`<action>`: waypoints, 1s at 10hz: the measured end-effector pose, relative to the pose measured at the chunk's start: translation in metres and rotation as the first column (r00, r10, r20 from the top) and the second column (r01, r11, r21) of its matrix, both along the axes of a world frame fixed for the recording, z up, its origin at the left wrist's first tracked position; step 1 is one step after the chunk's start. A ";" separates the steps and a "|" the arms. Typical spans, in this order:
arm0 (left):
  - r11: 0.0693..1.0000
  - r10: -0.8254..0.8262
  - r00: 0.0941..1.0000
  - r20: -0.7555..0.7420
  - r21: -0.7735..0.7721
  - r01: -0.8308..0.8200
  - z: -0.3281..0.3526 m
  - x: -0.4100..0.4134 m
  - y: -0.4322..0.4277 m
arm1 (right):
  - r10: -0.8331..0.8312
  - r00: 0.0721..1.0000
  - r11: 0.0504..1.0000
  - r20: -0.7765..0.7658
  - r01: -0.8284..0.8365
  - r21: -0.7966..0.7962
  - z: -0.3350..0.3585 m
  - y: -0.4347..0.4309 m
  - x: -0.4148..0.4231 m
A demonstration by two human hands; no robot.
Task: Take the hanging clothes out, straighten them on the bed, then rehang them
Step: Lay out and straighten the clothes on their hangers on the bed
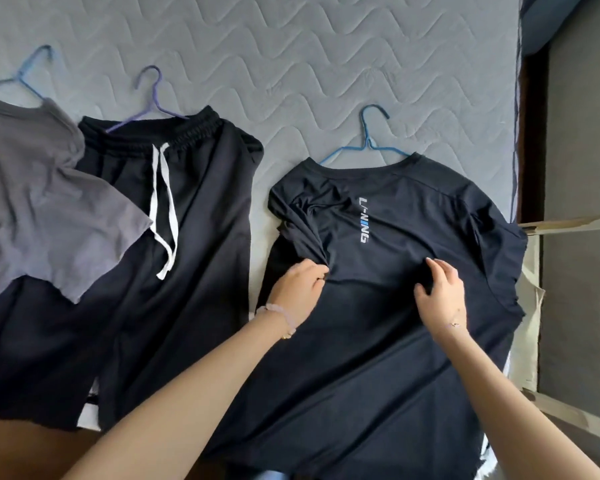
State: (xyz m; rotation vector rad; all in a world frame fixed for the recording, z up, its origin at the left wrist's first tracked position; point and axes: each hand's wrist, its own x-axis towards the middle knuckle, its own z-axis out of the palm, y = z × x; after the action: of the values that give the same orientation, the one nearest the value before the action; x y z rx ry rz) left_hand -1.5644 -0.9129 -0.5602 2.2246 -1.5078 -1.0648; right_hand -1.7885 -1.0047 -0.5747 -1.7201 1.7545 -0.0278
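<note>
Pinching navy shirt (395,341): left hand (300,284) 9 o'clock, right hand (442,292) 3 | risk: uneven tug dislodging hanger (368,140), 12 o'clock

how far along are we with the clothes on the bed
Done: the grey shirt, shorts and dark shirt all lie on the bed, hangers in them. In hand: the left hand and right hand both grip the dark shirt, whose fabric is bunched by the left hand. Left: smoothing that out, the creased grey shirt overlapping the shorts, and rehanging all three.
</note>
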 end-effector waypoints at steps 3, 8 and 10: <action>0.889 0.459 0.866 0.201 -0.122 -0.442 0.001 0.023 0.007 | 0.130 0.991 0.991 -0.044 -0.130 -0.002 -0.003 0.000 -0.014; 0.428 0.903 0.428 0.042 -0.184 -0.885 0.019 0.165 0.029 | 0.132 0.982 0.990 -0.132 -0.124 0.068 0.005 0.003 -0.006; 0.723 0.649 0.712 0.268 0.072 -0.687 0.015 0.210 0.050 | 0.232 0.963 0.970 -0.134 -0.239 -0.040 0.021 -0.027 0.049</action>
State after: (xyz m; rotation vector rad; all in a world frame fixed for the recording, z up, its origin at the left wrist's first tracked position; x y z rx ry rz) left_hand -1.3544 -0.8633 -0.5457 2.7461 -0.5344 -0.7238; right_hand -1.7391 -1.0312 -0.5536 -2.0004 1.6396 0.1427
